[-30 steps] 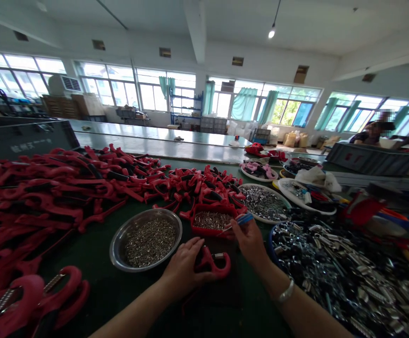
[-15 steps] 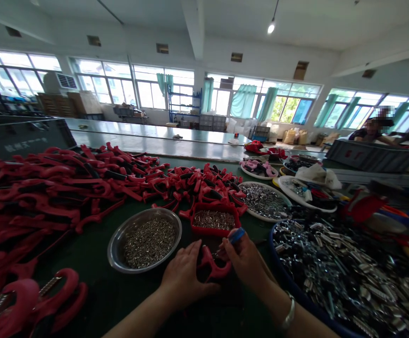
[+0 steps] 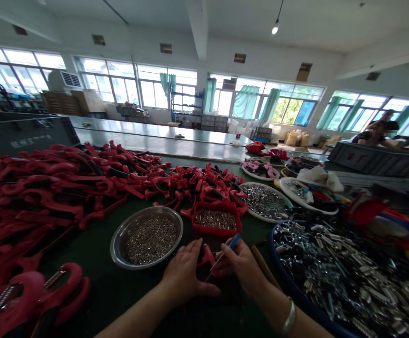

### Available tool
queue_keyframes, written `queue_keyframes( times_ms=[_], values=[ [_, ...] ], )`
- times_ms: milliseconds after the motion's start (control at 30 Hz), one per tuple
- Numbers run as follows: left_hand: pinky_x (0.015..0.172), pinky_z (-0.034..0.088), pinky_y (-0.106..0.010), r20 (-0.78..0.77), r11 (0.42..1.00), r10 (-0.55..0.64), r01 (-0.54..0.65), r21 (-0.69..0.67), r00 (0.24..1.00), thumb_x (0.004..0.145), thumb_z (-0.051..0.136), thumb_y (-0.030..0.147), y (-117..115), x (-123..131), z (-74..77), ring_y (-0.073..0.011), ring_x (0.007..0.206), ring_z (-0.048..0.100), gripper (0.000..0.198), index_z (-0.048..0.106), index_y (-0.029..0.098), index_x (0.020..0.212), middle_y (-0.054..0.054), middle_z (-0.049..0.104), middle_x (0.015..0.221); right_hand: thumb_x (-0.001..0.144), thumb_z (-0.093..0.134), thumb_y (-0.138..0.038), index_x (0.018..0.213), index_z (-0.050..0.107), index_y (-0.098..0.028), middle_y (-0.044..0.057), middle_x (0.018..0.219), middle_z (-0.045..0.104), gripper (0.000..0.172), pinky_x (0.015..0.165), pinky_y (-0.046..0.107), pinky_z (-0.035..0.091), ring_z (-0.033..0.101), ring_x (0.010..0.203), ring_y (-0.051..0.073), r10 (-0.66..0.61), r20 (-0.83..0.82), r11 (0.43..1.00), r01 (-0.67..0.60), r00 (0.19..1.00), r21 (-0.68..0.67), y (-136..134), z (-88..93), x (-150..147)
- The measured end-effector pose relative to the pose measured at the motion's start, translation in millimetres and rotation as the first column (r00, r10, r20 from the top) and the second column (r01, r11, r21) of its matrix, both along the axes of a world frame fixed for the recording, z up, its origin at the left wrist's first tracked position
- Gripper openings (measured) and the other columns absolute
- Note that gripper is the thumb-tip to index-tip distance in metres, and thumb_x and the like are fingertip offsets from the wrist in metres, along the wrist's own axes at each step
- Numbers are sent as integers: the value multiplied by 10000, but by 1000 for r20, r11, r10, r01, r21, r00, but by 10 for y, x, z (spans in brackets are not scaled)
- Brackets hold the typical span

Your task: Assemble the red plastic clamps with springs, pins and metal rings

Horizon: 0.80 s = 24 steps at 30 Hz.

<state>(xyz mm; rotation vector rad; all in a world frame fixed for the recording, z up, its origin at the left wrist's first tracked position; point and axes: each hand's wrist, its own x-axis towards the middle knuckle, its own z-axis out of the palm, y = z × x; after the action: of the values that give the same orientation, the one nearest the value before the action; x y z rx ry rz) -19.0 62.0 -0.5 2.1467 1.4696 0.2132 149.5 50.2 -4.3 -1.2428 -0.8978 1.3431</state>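
Left hand point(image 3: 188, 272) | fingers closed on red hook point(image 3: 206, 257) | right hand point(image 3: 241, 267) | pinching blue-handled screwdriver point(image 3: 224, 253), tip at hook | steel bowl point(image 3: 118, 249) of small metal parts point(image 3: 150, 239) just left

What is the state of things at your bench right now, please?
Left hand on red-coated hook; right hand holding thin blue-handled tool across it. Steel bowl of small metal parts left, red tray ahead.

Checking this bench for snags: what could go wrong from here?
The blue-handled screwdriver in the right hand points at the red hook, right beside the left hand; a slip could jab that hand. The steel bowl of small metal parts sits close by, so a knock might spill it.
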Motion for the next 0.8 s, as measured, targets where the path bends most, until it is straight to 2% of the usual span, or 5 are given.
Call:
queue_keyframes(
  times_ms=[67,200,300,533,800],
  values=[
    [1102,163,-395,3,1000,-11,11,6,1000,413,642,714,4,-7,-6,-297,1325,227,1245,214,78,1394,-135,252,1451,713,645,-434,862,401,-202,-16,645,643,368,424,250,504,641,503,168,54,42,998,-55,998,28,-9,27,11],
    [1090,191,-415,9,1000,-9,9,15,1000,427,626,730,-5,-12,7,-319,1317,237,1234,220,80,1394,-143,260,1447,708,648,-465,822,438,-193,-9,650,634,362,418,232,491,639,509,163,-46,190,983,10,981,186,42,118,98],
    [1088,191,-422,12,1000,-5,4,18,1000,448,623,725,-12,-9,20,-325,1313,243,1209,224,86,1394,-139,273,1442,720,639,-474,824,444,-201,-2,684,632,351,454,269,518,647,530,177,-63,208,968,9,976,250,73,150,137],
    [1087,187,-419,67,999,25,-27,29,997,665,453,711,17,-7,-22,-297,1309,267,941,283,124,1381,-109,327,1424,739,630,-463,833,451,-200,13,715,640,331,505,311,537,655,556,190,-79,230,954,6,970,301,20,94,91],
    [1078,215,-402,83,1000,17,-15,-16,996,578,580,673,52,-42,10,-297,1309,267,1002,298,139,1376,-103,320,1428,731,648,-443,870,444,-203,0,754,650,344,580,302,543,661,640,169,-26,-107,983,45,994,178,-14,115,156]
  ],
)
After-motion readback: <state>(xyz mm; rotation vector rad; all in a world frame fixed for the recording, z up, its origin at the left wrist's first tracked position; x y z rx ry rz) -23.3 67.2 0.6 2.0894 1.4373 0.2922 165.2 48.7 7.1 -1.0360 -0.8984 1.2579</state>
